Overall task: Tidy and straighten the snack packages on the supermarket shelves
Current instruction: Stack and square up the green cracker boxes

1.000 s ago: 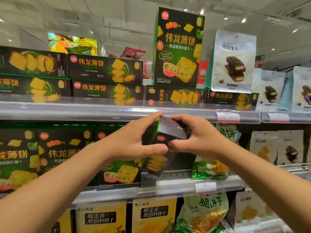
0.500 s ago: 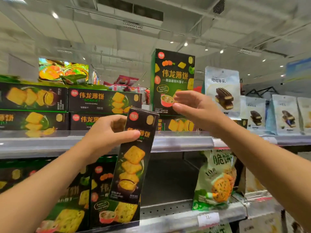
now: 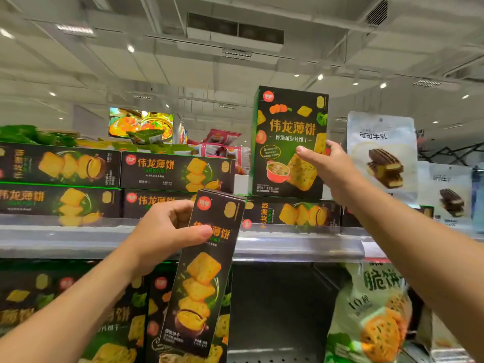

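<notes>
Far left, upper shelf (image 3: 167, 242): two stacked rows of flat dark cracker boxes (image 3: 60, 163) lying on their long sides, faces out, behind a clear front lip. Left hand (image 3: 167, 229) grasping a narrow dark cracker box (image 3: 201, 273) near its top end, thumb across the printed face, fingers curled round the left edge and back. Box held upright with a slight tilt, top leaning right; it hangs in front of the shelf lip, its upper end overlapping the lower row of flat boxes, its lower end in front of the upright green-and-black boxes (image 3: 112, 318) on the lower shelf. Just right of the held box, lower shelf shows an open dark gap reaching back to the rear panel, bounded on the right by a green cracker bag (image 3: 372, 323). Above that gap, upper shelf: one flat box lying sideways, and standing on it a tall dark-green box (image 3: 288, 142), upright, face out. Right hand (image 3: 330, 166) at the tall box's right edge, thumb lying on the front face, fingers reaching round the side; fingertips hidden, so cannot tell whether the grip has closed. Right of that hand: white pouches with chocolate biscuit print (image 3: 382, 155), upright, close beside the tall box, little free room between them.
</notes>
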